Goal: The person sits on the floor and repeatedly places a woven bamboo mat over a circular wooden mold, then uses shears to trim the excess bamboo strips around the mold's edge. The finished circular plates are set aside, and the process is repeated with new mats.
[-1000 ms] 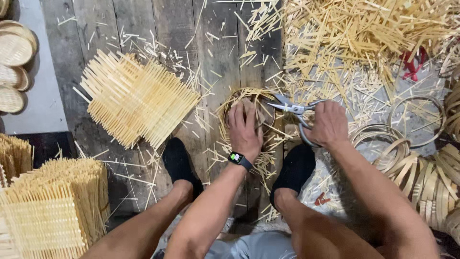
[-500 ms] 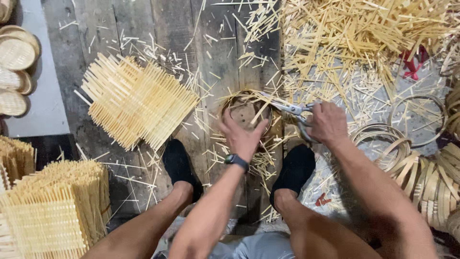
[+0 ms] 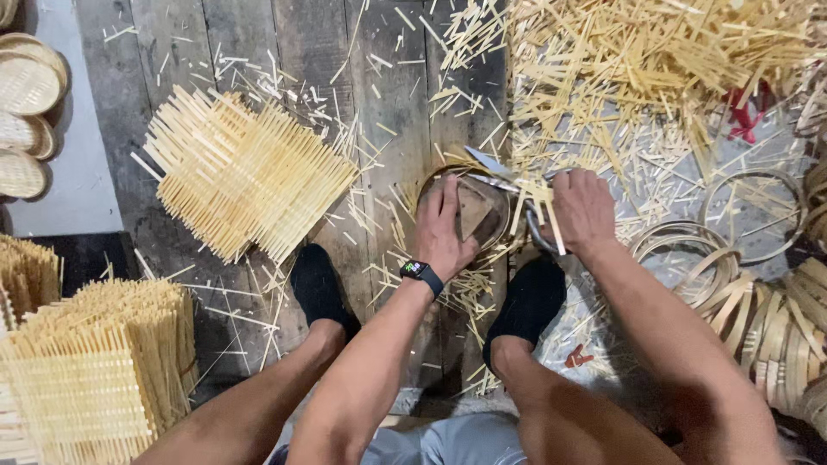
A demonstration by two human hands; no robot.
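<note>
My left hand (image 3: 444,228) presses flat on the left side of a small round bamboo tray (image 3: 482,215) that lies on the plank floor between my feet. It has a thin hoop rim, and loose strip ends stick out around it. A dark watch (image 3: 420,274) sits on that wrist. My right hand (image 3: 584,211) grips a pair of metal scissors (image 3: 504,175). Their blades point left and lie over the tray's upper right rim.
A square woven bamboo mat (image 3: 241,176) lies to the left, with stacked mats (image 3: 95,379) at lower left and finished round trays (image 3: 26,86) at upper left. Cut strips (image 3: 655,60) pile up at upper right. Bamboo hoops (image 3: 758,215) lie right. My black-socked feet (image 3: 319,288) flank the work.
My left hand slid from the tray's middle to its left side, uncovering the centre. The scissors stayed at the upper right rim, their blades reaching a little further left.
</note>
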